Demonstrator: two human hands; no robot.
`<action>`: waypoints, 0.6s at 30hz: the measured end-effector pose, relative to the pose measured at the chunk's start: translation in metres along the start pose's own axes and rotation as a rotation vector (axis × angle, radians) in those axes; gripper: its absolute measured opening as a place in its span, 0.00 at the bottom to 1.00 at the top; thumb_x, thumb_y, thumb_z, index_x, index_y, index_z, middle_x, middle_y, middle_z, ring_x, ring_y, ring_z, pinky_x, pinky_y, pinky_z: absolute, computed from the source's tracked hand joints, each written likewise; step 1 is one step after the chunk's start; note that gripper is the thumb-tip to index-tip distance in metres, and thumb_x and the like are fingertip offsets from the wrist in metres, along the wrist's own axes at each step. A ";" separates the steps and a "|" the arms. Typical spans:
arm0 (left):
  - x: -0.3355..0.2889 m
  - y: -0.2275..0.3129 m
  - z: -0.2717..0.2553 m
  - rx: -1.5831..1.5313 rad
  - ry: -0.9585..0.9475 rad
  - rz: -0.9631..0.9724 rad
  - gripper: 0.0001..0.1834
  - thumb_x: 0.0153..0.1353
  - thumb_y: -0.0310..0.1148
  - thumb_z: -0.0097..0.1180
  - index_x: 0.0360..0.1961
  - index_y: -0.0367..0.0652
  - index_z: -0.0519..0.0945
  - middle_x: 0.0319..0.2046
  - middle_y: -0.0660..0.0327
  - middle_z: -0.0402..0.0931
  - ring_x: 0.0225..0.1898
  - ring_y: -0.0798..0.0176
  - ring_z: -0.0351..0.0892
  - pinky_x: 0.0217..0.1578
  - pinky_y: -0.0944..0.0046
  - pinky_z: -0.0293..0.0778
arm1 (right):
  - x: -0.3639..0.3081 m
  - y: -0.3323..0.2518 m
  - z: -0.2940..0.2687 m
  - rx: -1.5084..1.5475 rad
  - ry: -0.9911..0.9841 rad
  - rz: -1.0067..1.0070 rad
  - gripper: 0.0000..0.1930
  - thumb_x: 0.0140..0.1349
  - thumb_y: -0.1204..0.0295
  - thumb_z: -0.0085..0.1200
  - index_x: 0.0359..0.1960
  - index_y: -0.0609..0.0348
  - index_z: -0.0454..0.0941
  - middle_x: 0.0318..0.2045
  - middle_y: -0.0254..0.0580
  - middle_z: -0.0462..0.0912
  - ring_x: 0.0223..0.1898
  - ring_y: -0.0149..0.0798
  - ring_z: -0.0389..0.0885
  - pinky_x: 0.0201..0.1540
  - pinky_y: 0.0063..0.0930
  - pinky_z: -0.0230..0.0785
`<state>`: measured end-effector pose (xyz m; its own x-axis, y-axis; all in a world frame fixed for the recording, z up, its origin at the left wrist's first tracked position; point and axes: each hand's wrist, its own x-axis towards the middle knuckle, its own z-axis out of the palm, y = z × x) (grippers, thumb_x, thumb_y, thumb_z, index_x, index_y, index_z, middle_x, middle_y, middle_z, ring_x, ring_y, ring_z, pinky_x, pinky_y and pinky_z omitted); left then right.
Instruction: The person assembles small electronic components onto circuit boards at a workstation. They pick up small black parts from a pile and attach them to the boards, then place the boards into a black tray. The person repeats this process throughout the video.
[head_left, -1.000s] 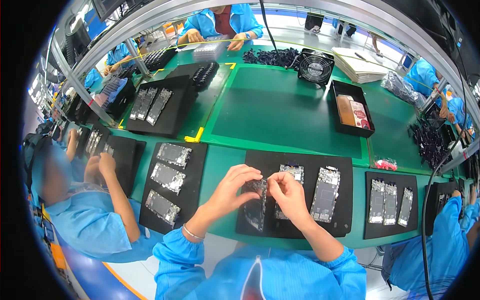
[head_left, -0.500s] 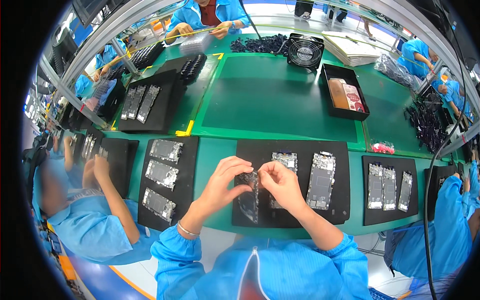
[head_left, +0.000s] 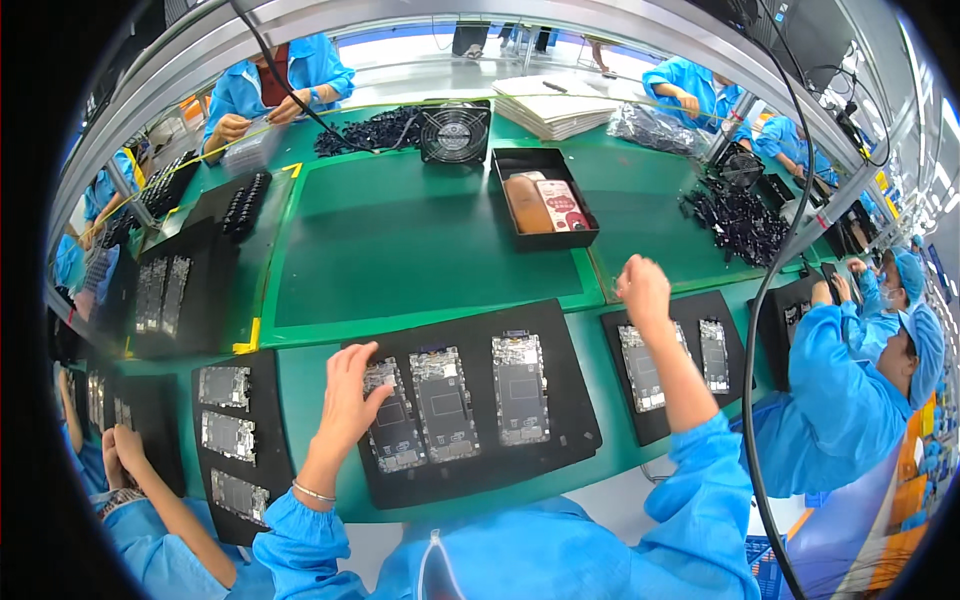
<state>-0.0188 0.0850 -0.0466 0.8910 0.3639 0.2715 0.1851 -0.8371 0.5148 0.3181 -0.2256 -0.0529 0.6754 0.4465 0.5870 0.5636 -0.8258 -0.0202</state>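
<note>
My left hand (head_left: 347, 405) is at the upper left of the leftmost circuit board (head_left: 397, 425), thumb and fingers apart, the thumb over the board's edge. That board lies flat on a black mat (head_left: 573, 410) beside a middle board (head_left: 446, 405) and a right board (head_left: 521, 395). Reaching forward and right, my right hand (head_left: 645, 290) is above the far edge of another black mat (head_left: 737, 345). Its fingers are curled together, and whatever is between them cannot be made out. Below my right forearm lie more boards, including a narrow one (head_left: 713, 358).
To the left, a black mat (head_left: 272, 435) holds several boards, with a co-worker's hands (head_left: 122, 452) beyond. Ahead stand an open black box (head_left: 518, 240) and a fan (head_left: 455, 133). A dark pile of small parts (head_left: 735, 225) lies far right. A black cable (head_left: 757, 400) hangs at the right.
My hands have parted. The board I held upright now lies flat on the mat beside my left hand. My right hand has moved forward and right; the view has turned right.
</note>
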 end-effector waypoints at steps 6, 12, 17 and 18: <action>-0.064 -0.035 0.006 -0.092 0.098 -0.330 0.33 0.54 0.32 0.60 0.60 0.35 0.62 0.56 0.48 0.61 0.55 0.50 0.64 0.54 0.55 0.64 | -0.017 0.015 0.019 -0.386 -0.505 -0.153 0.08 0.52 0.76 0.51 0.35 0.60 0.75 0.33 0.44 0.75 0.42 0.43 0.72 0.43 0.32 0.71; -0.101 -0.037 -0.013 -0.643 -0.195 -0.574 0.28 0.57 0.30 0.58 0.57 0.31 0.66 0.51 0.51 0.68 0.45 0.63 0.73 0.44 0.64 0.73 | -0.082 -0.059 -0.065 0.424 -0.544 0.017 0.14 0.58 0.64 0.51 0.39 0.62 0.75 0.27 0.50 0.79 0.30 0.54 0.79 0.35 0.42 0.74; -0.082 -0.022 -0.030 -0.959 -0.244 -0.785 0.25 0.57 0.27 0.56 0.56 0.34 0.65 0.47 0.56 0.70 0.44 0.63 0.74 0.43 0.63 0.74 | -0.112 -0.068 -0.049 0.763 -0.580 0.319 0.24 0.58 0.57 0.56 0.47 0.65 0.72 0.34 0.47 0.79 0.37 0.43 0.79 0.40 0.35 0.71; -0.077 -0.011 -0.041 -1.010 -0.272 -0.803 0.25 0.57 0.26 0.56 0.55 0.34 0.65 0.45 0.57 0.70 0.43 0.64 0.74 0.41 0.62 0.75 | -0.108 -0.065 -0.052 0.904 -0.673 0.415 0.25 0.57 0.57 0.57 0.48 0.65 0.72 0.34 0.42 0.77 0.36 0.36 0.76 0.39 0.29 0.69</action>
<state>-0.1065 0.0826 -0.0402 0.7552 0.4205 -0.5028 0.4149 0.2872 0.8633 0.1844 -0.2381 -0.0727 0.8459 0.5162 -0.1341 0.1921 -0.5294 -0.8263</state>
